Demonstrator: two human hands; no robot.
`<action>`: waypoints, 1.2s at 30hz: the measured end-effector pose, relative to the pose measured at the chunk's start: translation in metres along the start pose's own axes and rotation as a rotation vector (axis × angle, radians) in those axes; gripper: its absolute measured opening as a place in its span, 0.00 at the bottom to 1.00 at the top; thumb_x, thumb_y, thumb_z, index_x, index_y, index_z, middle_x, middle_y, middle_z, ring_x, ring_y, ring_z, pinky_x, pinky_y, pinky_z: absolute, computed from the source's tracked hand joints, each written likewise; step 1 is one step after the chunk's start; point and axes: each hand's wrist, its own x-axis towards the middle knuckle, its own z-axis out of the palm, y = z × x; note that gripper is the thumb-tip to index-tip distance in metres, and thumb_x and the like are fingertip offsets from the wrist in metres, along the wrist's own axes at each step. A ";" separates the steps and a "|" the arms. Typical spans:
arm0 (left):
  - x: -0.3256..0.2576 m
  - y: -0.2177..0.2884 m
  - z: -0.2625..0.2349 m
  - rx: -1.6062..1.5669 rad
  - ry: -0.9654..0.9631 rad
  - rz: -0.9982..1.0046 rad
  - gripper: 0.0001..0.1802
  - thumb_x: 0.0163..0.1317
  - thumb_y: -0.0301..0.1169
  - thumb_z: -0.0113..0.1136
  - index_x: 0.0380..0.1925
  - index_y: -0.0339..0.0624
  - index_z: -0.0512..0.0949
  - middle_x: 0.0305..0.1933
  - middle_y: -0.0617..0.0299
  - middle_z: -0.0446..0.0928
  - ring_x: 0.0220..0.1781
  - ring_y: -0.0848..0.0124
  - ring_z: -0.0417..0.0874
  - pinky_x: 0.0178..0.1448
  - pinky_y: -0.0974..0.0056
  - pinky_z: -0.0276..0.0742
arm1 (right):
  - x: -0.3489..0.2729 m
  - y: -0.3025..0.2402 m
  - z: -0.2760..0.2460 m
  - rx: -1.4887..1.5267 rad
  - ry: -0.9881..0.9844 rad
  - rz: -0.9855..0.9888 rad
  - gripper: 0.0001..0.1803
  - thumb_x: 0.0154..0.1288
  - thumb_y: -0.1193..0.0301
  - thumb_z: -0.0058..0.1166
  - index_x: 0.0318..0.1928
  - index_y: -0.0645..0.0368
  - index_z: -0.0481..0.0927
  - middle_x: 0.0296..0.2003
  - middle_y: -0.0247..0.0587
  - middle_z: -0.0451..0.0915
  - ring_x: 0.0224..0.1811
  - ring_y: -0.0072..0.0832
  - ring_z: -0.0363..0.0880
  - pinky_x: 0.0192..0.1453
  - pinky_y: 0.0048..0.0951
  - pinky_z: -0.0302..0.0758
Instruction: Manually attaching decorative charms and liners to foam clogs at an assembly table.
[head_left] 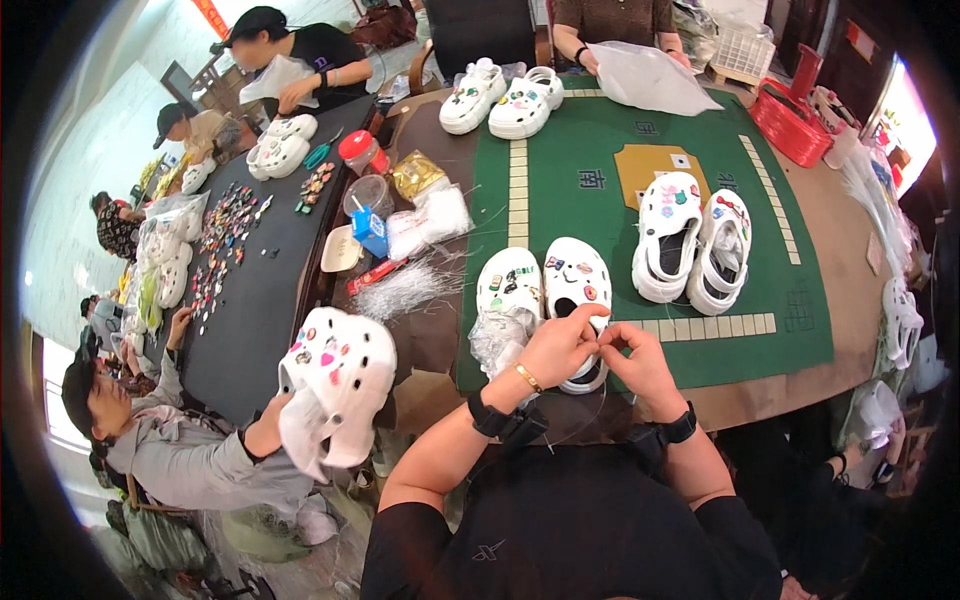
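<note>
My left hand [566, 344] and my right hand [640, 362] meet at the heel strap of a white clog [576, 283] with coloured charms, fingers pinched together on it. What the fingertips hold there is too small to make out. Its partner clog [510, 282] lies just to the left, with crumpled clear plastic [497, 340] at its heel. Both clogs rest on the green felt mat [575, 205]. A second decorated white pair [690, 243] stands to the right on the same mat.
A person at lower left holds a white clog pair [338, 385]. Another pair [498, 98] and a plastic bag [652, 78] lie at the far edge by another person's hands. Bags, a blue box [371, 231] and plastic ties [405, 288] crowd the mat's left. A red basket [789, 125] sits far right.
</note>
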 end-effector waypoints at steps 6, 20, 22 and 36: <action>-0.011 0.017 -0.001 0.224 0.190 0.163 0.25 0.58 0.28 0.60 0.57 0.39 0.70 0.42 0.50 0.78 0.45 0.52 0.79 0.50 0.55 0.75 | 0.003 -0.003 0.004 0.043 0.086 -0.073 0.10 0.57 0.79 0.56 0.42 0.63 0.78 0.32 0.36 0.78 0.33 0.23 0.76 0.40 0.26 0.73; -0.188 -0.001 -0.142 0.644 0.960 -0.260 0.20 0.53 0.20 0.59 0.49 0.37 0.76 0.45 0.50 0.78 0.46 0.53 0.78 0.52 0.55 0.74 | 0.004 -0.044 0.042 -0.552 -0.219 -0.456 0.30 0.47 0.73 0.65 0.55 0.53 0.74 0.36 0.39 0.76 0.40 0.38 0.74 0.45 0.38 0.68; -0.223 -0.031 -0.168 0.912 0.958 -0.443 0.21 0.51 0.22 0.60 0.49 0.37 0.75 0.46 0.47 0.77 0.50 0.48 0.76 0.56 0.50 0.71 | 0.007 -0.047 0.051 -0.627 -0.283 -0.532 0.30 0.48 0.72 0.64 0.56 0.51 0.74 0.37 0.38 0.76 0.40 0.37 0.75 0.42 0.38 0.68; -0.280 -0.139 -0.207 0.805 0.768 -0.802 0.10 0.49 0.27 0.60 0.26 0.32 0.72 0.22 0.48 0.71 0.25 0.51 0.72 0.32 0.54 0.67 | -0.013 -0.023 0.095 -0.789 0.020 -0.610 0.18 0.48 0.68 0.61 0.41 0.53 0.73 0.32 0.37 0.70 0.38 0.35 0.74 0.37 0.38 0.66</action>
